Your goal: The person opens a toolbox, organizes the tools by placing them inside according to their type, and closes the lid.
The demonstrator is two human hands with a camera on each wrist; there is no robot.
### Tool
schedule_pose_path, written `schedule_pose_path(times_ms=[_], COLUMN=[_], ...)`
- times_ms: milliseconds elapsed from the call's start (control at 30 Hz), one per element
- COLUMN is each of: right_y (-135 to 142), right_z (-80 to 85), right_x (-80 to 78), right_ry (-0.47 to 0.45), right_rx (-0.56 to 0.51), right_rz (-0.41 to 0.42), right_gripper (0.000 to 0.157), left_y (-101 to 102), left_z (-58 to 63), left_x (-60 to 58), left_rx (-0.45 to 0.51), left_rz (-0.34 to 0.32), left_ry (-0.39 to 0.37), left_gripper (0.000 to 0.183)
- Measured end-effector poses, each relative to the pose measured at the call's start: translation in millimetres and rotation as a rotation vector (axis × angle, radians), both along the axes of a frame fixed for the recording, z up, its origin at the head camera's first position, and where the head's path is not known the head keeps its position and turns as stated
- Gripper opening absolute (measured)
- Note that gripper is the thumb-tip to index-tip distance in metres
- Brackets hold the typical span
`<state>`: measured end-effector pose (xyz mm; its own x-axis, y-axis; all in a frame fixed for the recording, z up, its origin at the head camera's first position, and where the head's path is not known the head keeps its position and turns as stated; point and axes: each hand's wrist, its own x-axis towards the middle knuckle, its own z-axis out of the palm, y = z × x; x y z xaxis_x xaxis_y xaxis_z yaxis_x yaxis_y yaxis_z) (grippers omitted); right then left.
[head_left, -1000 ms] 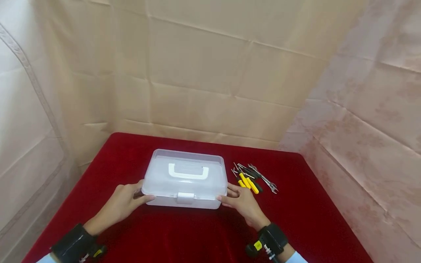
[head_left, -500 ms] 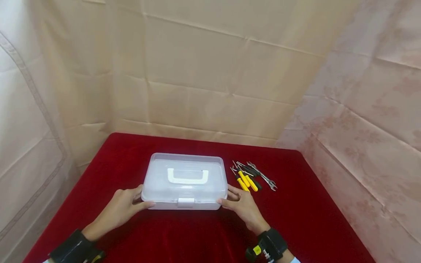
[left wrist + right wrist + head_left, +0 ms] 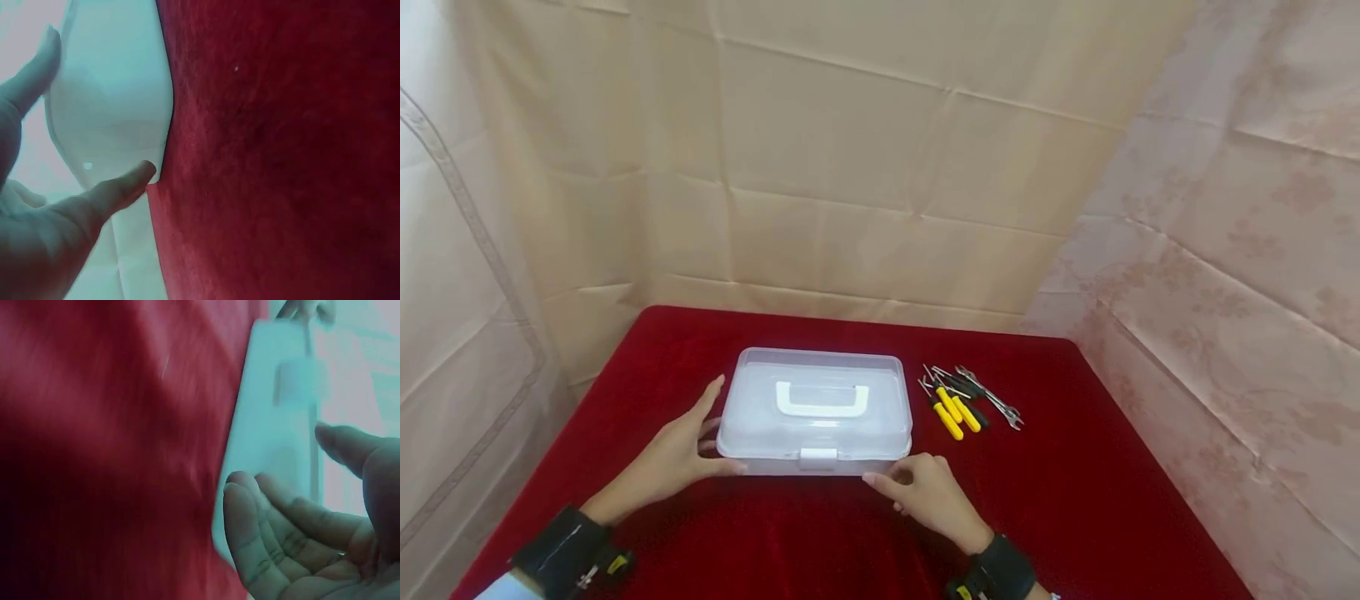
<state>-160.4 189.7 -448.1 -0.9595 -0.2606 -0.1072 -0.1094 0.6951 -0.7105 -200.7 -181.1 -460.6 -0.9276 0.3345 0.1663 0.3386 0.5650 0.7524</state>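
A translucent plastic tool box (image 3: 880, 421) with its lid down stands on the red cloth, its white handle (image 3: 822, 411) folded flat and its white latch (image 3: 817, 459) facing the person. My left hand (image 3: 673, 450) is at the left end, thumb on the front corner and index finger stretched up beside the lid. In the left wrist view, the thumb (image 3: 128, 184) lies against the box wall (image 3: 112, 119). My right hand (image 3: 931, 498) is at the front right corner, fingers loosely bent. The right wrist view shows its thumb (image 3: 350, 447) apart from the fingers, nothing between them.
Right of the box lies a loose pile of hand tools: yellow-handled screwdrivers (image 3: 947, 419), dark-handled ones (image 3: 966, 387) and metal wrenches (image 3: 997, 406). Red cloth (image 3: 1075, 475) covers the table. Beige drapes (image 3: 850, 167) hang behind it, and a patterned drape (image 3: 1225, 292) is at the right.
My right hand has let go of the box's right end and come round to its front corner. The left index finger has lifted and straightened. The head view has shifted slightly.
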Motion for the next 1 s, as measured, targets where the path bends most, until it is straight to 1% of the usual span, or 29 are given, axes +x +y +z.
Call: schedule_pose_path(times_ms=[100, 167, 233, 300, 400, 467, 500, 567, 633, 800, 1000], right_y=[-21.6, -36.5, -49.4, -58.3, -63.7, -65.1, -65.8, -67.5, -69.3, -71.4, -75.0], right_z=[-4.5, -8.2, -12.2, -15.6, -18.6, -18.8, -19.0, -19.1, -19.9, -20.0, -17.8], right_x=[2.5, 4.4, 5.7, 6.2, 5.1, 4.5, 4.3, 5.0, 5.8, 5.6, 4.9], right_ry=[-0.178, -0.287, -0.39, -0.479, -0.59, -0.643, -0.66, -0.676, -0.665, -0.615, -0.602], right_rx=[-0.203, -0.372, -0.533, -0.674, -0.864, -0.976, -1.017, -1.065, -1.068, -1.024, -0.966], right_rz=[0.028, 0.039, 0.03, -0.022, -0.166, -0.262, -0.293, -0.325, -0.337, -0.359, -0.379], right_gripper=[0.045, 0.049, 0.053, 0.058, 0.064, 0.067, 0.068, 0.069, 0.069, 0.069, 0.07], left_y=[2.3, 3.3, 3.4, 3.8, 5.6, 6.9, 7.2, 7.4, 7.6, 9.1, 9.2], left_z=[-3.2, -4.3, -4.9, -4.9, -4.3, -3.5, -3.1, -2.4, -1.8, -0.6, 0.3], left_x=[-7.2, -8.9, -8.9, -8.0, -6.9, -6.3, -6.0, -4.8, -4.2, -4.9, -5.0], left_rx=[0.05, 0.057, 0.059, 0.057, 0.038, 0.017, 0.006, -0.002, -0.005, 0.0, -0.006], left_rz=[-0.027, -0.034, -0.036, -0.041, -0.04, -0.031, -0.02, -0.008, -0.008, -0.022, -0.028], left_ry=[-0.016, -0.006, 0.007, 0.038, 0.086, 0.112, 0.116, 0.114, 0.112, 0.102, 0.095], left_gripper=[0.131, 0.131, 0.131, 0.129, 0.122, 0.117, 0.115, 0.112, 0.111, 0.11, 0.11])
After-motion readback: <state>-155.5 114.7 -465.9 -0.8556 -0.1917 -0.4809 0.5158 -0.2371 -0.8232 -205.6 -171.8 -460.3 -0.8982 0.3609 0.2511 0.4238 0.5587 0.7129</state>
